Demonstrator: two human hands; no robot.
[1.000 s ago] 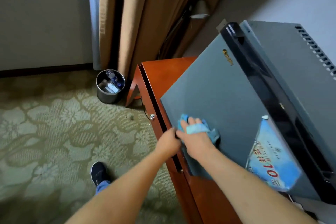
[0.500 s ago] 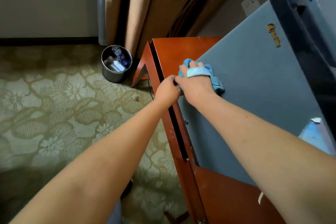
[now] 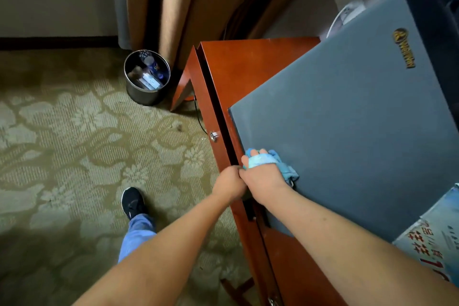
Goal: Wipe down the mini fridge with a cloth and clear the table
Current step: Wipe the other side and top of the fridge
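Blue cloth (image 3: pixel 285 169) under right hand (image 3: pixel 263 176), fridge door (image 3: pixel 347 131)

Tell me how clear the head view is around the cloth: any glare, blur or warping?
Head view: dim, soft light, no glare on the fridge door; cloth and right hand slightly soft; wide-angle bending skews the table edges.

1. One head-worn wide-angle view, looking steeply down and forward over both forearms.
2. Close range: the mini fridge (image 3: pixel 347 131) fills 3 o'clock, the counter (image 3: pixel 248 67) edge runs through centre.
3. Carpet (image 3: pixel 62 144) spreads toward 9 o'clock; curtain (image 3: pixel 173 2) at 12 o'clock.
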